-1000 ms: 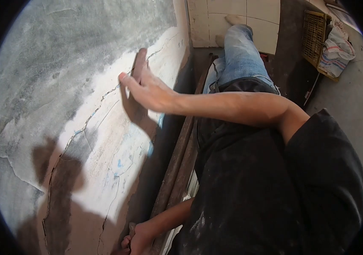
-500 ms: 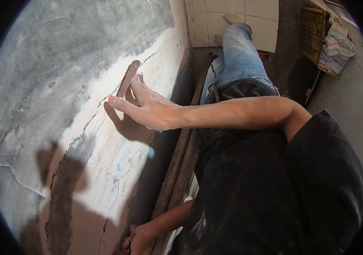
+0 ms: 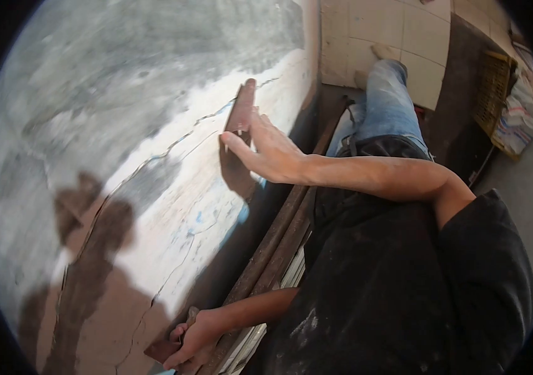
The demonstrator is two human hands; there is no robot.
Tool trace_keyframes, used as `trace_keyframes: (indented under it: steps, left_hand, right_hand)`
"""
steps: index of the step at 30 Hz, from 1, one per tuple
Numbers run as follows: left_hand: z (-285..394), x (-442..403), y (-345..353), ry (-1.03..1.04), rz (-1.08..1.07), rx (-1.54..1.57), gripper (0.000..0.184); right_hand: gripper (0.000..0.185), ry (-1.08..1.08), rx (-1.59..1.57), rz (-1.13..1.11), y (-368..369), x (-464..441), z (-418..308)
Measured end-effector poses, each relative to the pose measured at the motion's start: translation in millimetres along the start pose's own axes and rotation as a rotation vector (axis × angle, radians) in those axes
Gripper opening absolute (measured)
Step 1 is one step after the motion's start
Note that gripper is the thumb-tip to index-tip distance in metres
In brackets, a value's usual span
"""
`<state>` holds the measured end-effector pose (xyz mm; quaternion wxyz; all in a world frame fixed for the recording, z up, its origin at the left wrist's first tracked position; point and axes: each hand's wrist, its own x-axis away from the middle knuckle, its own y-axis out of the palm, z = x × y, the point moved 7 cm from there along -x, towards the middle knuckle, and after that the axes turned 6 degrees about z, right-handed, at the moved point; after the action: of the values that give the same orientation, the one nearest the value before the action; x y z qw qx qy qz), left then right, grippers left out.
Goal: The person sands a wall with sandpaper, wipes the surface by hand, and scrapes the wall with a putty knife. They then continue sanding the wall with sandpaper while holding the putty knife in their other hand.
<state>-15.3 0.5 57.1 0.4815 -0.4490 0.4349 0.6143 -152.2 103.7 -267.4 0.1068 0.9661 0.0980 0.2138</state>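
My right hand [image 3: 273,150] reaches across my body to the wall on the left. It grips a flat, brownish scraper [image 3: 241,107], thumb on the lower end and fingers along its side. The scraper lies at or very near the wall, by a long crack [image 3: 169,150] in the plaster; firm contact cannot be made out. Low in the view, my left hand [image 3: 196,340] is closed around the handle of a putty knife [image 3: 161,350], whose dark blade points left. White filler borders the crack, with grey plaster [image 3: 123,56] above.
Dark brown rails [image 3: 273,244] run between my body and the wall. A yellow plastic crate [image 3: 493,94] and a striped white sack [image 3: 523,112] stand at the upper right. Pale tiles [image 3: 373,28] lie beyond my jeans [image 3: 391,100]. Shadows fall across the lower wall.
The view has shifted, so most things sit farther right. My right hand and the scraper have moved rightward along the crack. More of my left hand shows, with the putty knife's blade now visible.
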Motion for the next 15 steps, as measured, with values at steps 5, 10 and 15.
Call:
trace_keyframes:
  steps: [5,10,15]
  left_hand:
    - [-1,-1,2,-0.034,0.088,-0.009,0.041]
    - [-10,-3,-5,-0.084,0.178,-0.045,0.042]
    - [-11,-2,-12,-0.120,0.186,-0.076,0.044]
  right_hand:
    - [0.082,-0.216,0.089,-0.005,10,23,-15]
    - [0.067,-0.362,0.220,-0.014,10,31,-35]
    - [0.051,-0.491,0.354,0.130,-16,10,-54]
